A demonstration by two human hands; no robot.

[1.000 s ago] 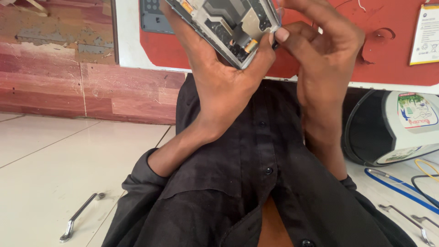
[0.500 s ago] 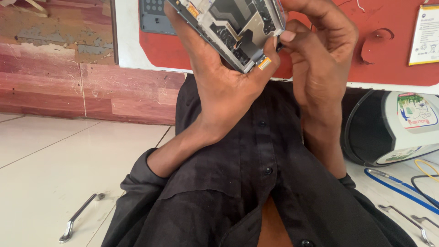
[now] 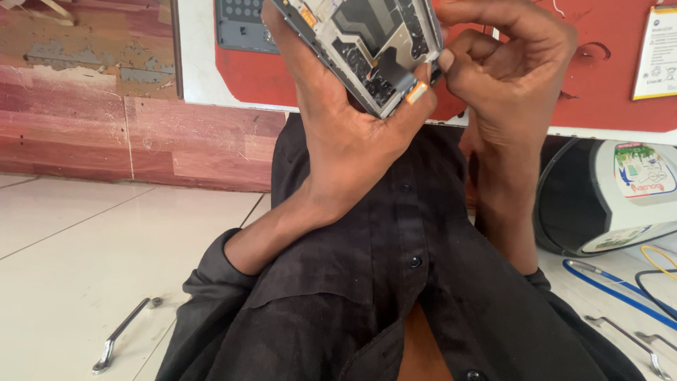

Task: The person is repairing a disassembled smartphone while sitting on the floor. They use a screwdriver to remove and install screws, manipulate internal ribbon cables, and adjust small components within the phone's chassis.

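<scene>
Head view: the left hand (image 3: 352, 134) grips the opened phone frame (image 3: 370, 46) high at the far top, tilted more upright than a second ago; the right hand (image 3: 511, 77) fingertips now pinch its right edge (near an orange tab).

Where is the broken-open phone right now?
In the head view, the opened phone is at the top middle, held in the left hand. The right hand pinches at its right edge, in front of the red board.

Opened phone (image 3: 374, 49) sits between both hands, left hand (image 3: 345, 134) apparently beneath it.
</scene>
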